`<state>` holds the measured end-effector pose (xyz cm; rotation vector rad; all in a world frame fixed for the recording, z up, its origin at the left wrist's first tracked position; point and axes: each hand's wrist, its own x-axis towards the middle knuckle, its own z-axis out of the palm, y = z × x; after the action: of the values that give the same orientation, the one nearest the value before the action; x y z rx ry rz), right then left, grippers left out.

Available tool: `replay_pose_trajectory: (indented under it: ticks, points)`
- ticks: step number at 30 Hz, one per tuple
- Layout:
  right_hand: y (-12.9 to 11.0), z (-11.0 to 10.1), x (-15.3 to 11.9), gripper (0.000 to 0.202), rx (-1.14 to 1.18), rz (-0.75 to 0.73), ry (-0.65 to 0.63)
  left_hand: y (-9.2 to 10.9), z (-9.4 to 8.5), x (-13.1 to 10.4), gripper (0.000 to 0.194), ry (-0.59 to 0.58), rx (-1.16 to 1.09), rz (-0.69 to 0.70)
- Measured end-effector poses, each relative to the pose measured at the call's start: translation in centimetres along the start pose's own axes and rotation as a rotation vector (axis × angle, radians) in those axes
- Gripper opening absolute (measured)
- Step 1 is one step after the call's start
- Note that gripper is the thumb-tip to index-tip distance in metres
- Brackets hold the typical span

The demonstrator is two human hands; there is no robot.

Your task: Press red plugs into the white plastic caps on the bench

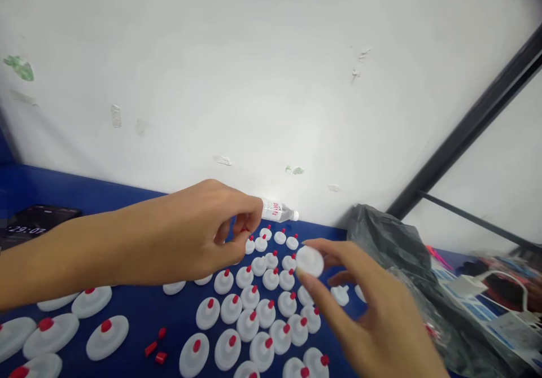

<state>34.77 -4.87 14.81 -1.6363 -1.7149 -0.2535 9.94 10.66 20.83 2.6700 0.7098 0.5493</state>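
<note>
My right hand (359, 304) pinches a round white plastic lid (310, 262) by its edges, thumb below and fingers above. The lid is slightly blurred, and no red tip shows on it. To the left, my left hand (212, 231) hovers above the lids with thumb and forefinger pinched together. A speck of red at those fingertips looks like a small red cap (245, 231), mostly hidden. Under both hands lie many white lids with red-capped spouts (248, 325). One lid without a red cap (340, 294) lies beside my right hand. Several loose red caps (161, 357) rest at the lower left.
All this lies on a blue tabletop (139, 304) against a white wall (271, 73). A clear bottle (279, 211) lies at the back. At far left is a phone (38, 223) showing digits. A dark plastic bag (381, 242) and a white charger with cable (468, 285) are on the right.
</note>
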Motion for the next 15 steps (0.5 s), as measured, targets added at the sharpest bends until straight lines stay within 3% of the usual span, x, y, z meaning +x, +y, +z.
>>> replay_pose_trajectory:
  ticks: [5, 11, 15]
  points:
    - [-1.5, 2.3, -0.3, 0.031, 0.064, 0.024, 0.037, 1.4, 0.2, -0.3, 0.014, 0.016, -0.227, 0.011]
    - [-1.5, 2.4, -0.4, 0.032, 0.028, -0.068, 0.148, 2.9, 0.3, -0.9, 0.017, 0.026, -0.343, 0.094]
    - [-1.5, 2.6, -0.3, 0.029, 0.009, -0.104, 0.160, 3.6, 0.1, -1.1, 0.015, 0.044, -0.396, 0.018]
